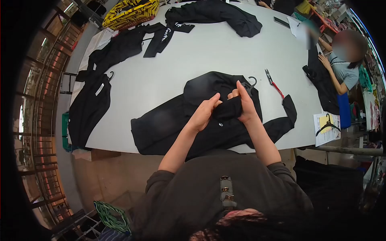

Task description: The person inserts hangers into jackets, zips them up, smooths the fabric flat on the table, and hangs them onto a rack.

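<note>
While your arms reach up from the bottom of the head view, a long-sleeved black fabric garment (161,122) lies at the centre of the frame, spread on a broad, pale, smooth table (128,86). Your left hand (203,114) has its fingers drawn close together on a bunched fold of it; your right hand (246,105) has its fingers curled around the same fold, thumb pointing up. A black hook (253,80) shows just beside that thumb.

Right of centre, small dark metal snips (268,75) lie near a red cord (277,89). At the left of the table is a dark garment on a hanger (89,110); farther up lies black clothing with white lettering (164,39). A heaped black garment (215,17) lies at the top centre, and a basket of yellow-and-black items (132,15) sits at the upper left.

At the right edge of the table, a black plastic hanger (328,125) lies over printed paper. Above it in the frame, a person in a pale blue top (346,74) has a hand by more dark cloth (323,92). Barred metal framework (45,114) runs down the room's left side.
</note>
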The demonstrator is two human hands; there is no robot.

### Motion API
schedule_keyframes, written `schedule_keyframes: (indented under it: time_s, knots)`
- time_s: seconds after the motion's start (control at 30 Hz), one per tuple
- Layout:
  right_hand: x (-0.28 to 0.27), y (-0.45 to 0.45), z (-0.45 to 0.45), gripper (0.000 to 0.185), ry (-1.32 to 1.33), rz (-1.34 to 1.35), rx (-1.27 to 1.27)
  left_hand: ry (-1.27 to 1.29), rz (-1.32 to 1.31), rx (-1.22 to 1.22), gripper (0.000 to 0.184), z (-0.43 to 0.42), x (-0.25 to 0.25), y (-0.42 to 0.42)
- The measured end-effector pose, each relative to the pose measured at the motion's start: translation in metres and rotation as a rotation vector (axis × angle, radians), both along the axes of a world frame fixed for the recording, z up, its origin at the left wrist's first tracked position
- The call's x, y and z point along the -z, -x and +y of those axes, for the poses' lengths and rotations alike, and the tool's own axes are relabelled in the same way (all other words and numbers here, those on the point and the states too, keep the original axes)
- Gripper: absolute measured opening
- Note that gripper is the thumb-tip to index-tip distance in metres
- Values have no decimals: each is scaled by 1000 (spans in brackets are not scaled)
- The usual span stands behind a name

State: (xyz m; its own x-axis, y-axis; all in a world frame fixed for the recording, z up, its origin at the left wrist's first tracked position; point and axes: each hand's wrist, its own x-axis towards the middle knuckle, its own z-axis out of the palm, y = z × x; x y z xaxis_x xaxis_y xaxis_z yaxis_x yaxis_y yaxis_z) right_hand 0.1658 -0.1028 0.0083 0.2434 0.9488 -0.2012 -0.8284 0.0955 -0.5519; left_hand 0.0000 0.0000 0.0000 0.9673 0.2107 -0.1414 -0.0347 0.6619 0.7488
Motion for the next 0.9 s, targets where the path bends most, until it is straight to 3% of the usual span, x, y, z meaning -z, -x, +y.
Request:
schedule_keyframes:
  time_s: [0.07,0.17,0.2,0.23,0.3,0.33,0.37,0.4,0.43,0.47,0.5,0.53,0.57,0.6,0.63,0.67,0.73,0.77,0.83,0.9]
  knots:
    - [-12,5,-2,55,12,-147,11,-104,82,-148,22,-15,-23,6]
    - [-18,22,13,53,-52,-340,-22,-442,128,-141,18,-3,-27,26]
    - [-25,23,5,50,41,-503,10,-606,154,-236,20,-8,-18,23]
    - [-38,31,5,43,-32,-629,-23,-930,116,-485,25,-10,-23,23]
    - [-62,50,-5,19,-129,-1014,-203,-1293,184,-963,35,-4,-34,31]
    - [-66,66,-3,18,-395,-1240,-28,-1573,226,-1212,37,9,-33,44]
    - [-72,67,-3,25,-554,-1269,-170,-1698,279,-1440,37,24,-32,58]
    - [-69,61,-6,25,-577,-1294,-362,-1730,495,-1626,38,45,-26,82]
    - [-72,54,-10,26,-514,-1267,-467,-1445,552,-1767,39,63,-22,108]
    - [-67,43,-10,26,-393,-1234,-374,-1083,536,-1872,36,72,-33,132]
    - [-56,28,-8,27,-273,-1201,-268,-1276,531,-1998,37,99,-16,173]
    - [-47,4,-2,30,-141,-1263,-111,-1159,650,-2097,37,88,-40,179]
    - [-22,-26,7,34,21,-1215,83,-1610,859,-2150,38,103,-20,220]
    - [-6,-57,11,41,249,-1036,206,-1413,707,-2126,40,102,-14,232]
    - [25,-92,16,49,435,-1162,434,-1209,563,-2110,41,100,-8,245]
    - [74,-132,19,51,586,-1364,621,-1230,618,-2070,40,96,-9,245]
    - [155,-188,13,47,819,-1396,531,-1297,658,-1975,38,89,-9,216]
    - [169,-200,11,44,928,-1399,475,-1334,681,-1916,38,89,-4,204]
    - [162,-196,11,30,817,-1005,118,-1219,732,-1596,40,94,-2,173]
    - [106,-159,15,20,650,-959,167,-1175,698,-1320,43,88,-17,132]
